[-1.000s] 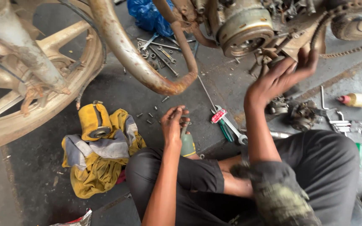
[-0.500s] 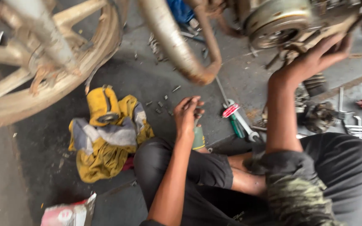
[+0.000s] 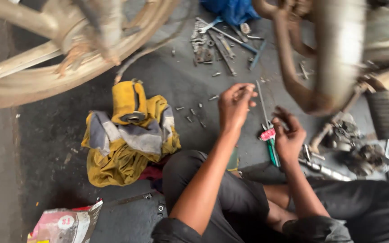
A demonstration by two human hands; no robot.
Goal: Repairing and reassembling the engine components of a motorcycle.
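Rusted metal, the exhaust pipe (image 3: pixel 334 58), curved down across the upper right and served as the landmark. The left hand (image 3: pixel 235 105) was raised left of the pipe, wrist bent, fingers curled with the tips pinched together; whether a small part sat between them could not be told, owing to blur. The right hand (image 3: pixel 289 135) hung just below the pipe's bend, palm turned toward the left hand, fingers loosely curled and holding nothing visible. The two hands were near each other but apart. A long thin rod (image 3: pixel 263 105) lay on the floor between them, ending by a red-tagged tool (image 3: pixel 269 135) with a green handle. No container held parts: loose bolts (image 3: pixel 193 112) were scattered on the grey floor (image 3: pixel 46 148) left of the hands. A yellow and grey rag (image 3: pixel 129 135) lay farther left of the pipe, under the wheel (image 3: pixel 59 67). Spanners (image 3: pixel 221 38) and a blue cloth (image 3: pixel 232 10) lay up-left of the pipe. Greasy engine parts (image 3: pixel 356 148) lay below the pipe.
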